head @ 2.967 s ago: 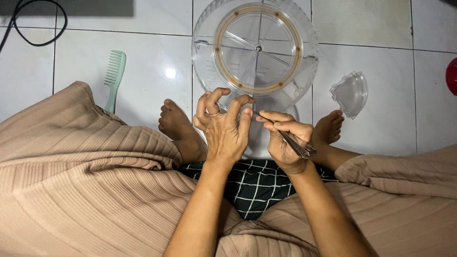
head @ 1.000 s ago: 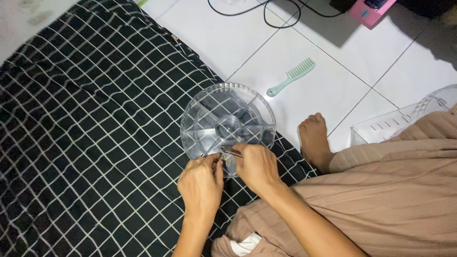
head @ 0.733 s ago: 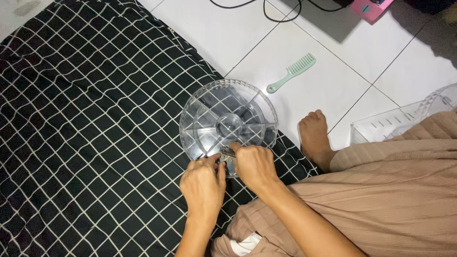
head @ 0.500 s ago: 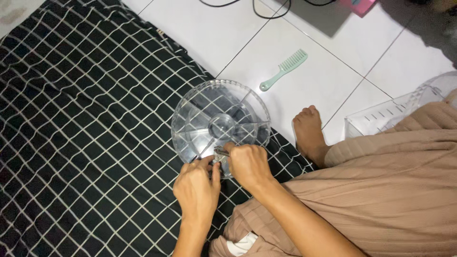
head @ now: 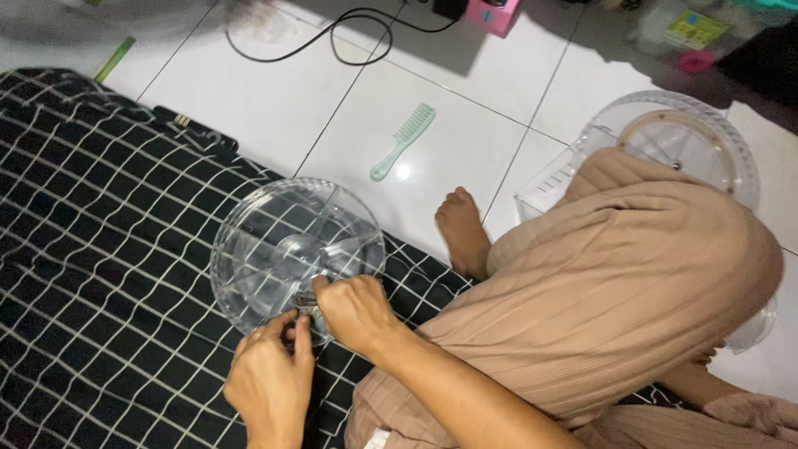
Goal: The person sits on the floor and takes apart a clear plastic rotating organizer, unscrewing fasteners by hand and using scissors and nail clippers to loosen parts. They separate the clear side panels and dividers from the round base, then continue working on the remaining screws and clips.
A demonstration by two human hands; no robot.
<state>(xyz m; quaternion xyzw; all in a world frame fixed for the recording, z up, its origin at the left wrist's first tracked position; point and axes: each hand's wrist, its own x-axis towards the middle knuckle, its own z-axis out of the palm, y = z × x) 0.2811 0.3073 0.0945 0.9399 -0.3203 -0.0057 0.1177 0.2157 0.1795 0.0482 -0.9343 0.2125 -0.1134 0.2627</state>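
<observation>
Hands meet at near rim of clear round divided tray (head: 274,241), which lies on black-and-white checked cloth (head: 91,249). Right hand (head: 353,309) pinches a small metal tool (head: 304,301) against the rim; left hand (head: 268,378) w/ fingertips curled at same spot, can't tell what it grips. Bare foot (head: 461,233) just beside tray; mint comb (head: 403,140) on white tile beyond; second clear round container (head: 706,141) behind bent knee.

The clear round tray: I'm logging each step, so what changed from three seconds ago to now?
Then both hands worked at a round clear container on the white tiles. Now the left hand and right hand pinch a small metal piece at the clear round tray on the black checked cloth. The green comb stays put.
</observation>
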